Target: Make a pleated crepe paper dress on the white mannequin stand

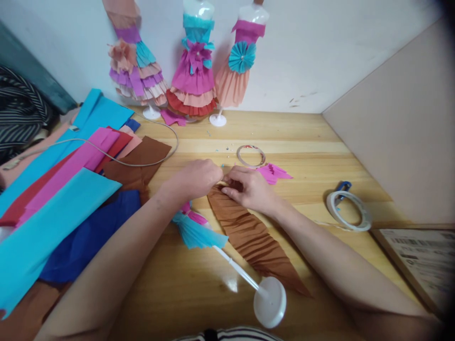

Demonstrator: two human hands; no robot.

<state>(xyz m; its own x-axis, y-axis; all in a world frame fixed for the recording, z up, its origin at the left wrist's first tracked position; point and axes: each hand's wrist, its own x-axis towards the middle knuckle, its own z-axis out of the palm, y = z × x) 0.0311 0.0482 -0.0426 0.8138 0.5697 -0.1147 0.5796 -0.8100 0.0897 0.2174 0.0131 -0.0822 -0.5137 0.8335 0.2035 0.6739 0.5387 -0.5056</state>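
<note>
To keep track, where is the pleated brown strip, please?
In the head view, the strip lies mostly right of centre, beside the white stand, its far end at the right hand.

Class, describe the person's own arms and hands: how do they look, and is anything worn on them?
The left forearm and right forearm are bare, with no sleeves in view. No gloves, watch or bracelet show on the left hand or right hand. A small, faint mark lies on the left forearm near the wrist.

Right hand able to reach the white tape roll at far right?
Probably yes: tabletop lies between the right hand and the white tape roll, though the hand is busy at the brown pleated paper.
</note>
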